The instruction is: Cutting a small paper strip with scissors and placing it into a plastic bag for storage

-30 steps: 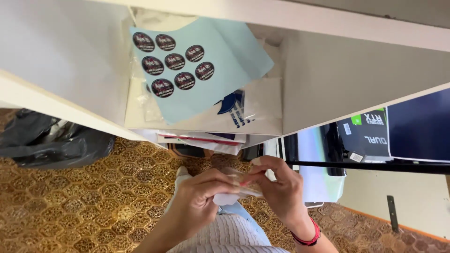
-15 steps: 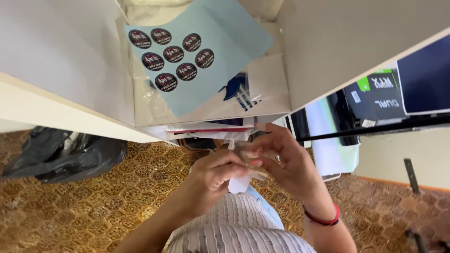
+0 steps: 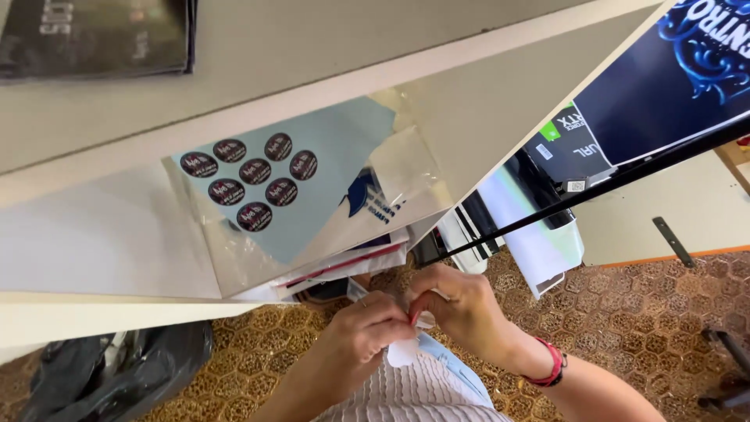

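- My left hand and right hand both pinch a small white sticker piece at six o'clock, below the desk edge.
- Eight round stickers remain on the blue sheet at eleven o'clock.

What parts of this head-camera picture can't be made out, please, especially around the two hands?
- Small white piece, head view: mostly covered by the left hand and right hand; its shape and kind cannot be told.
- Fingertips of both hands: curled together, so the grip itself is hidden.
- Stack of papers under the light blue sticker sheet: only edges show.
- Dark bag: cut off by the lower edge.
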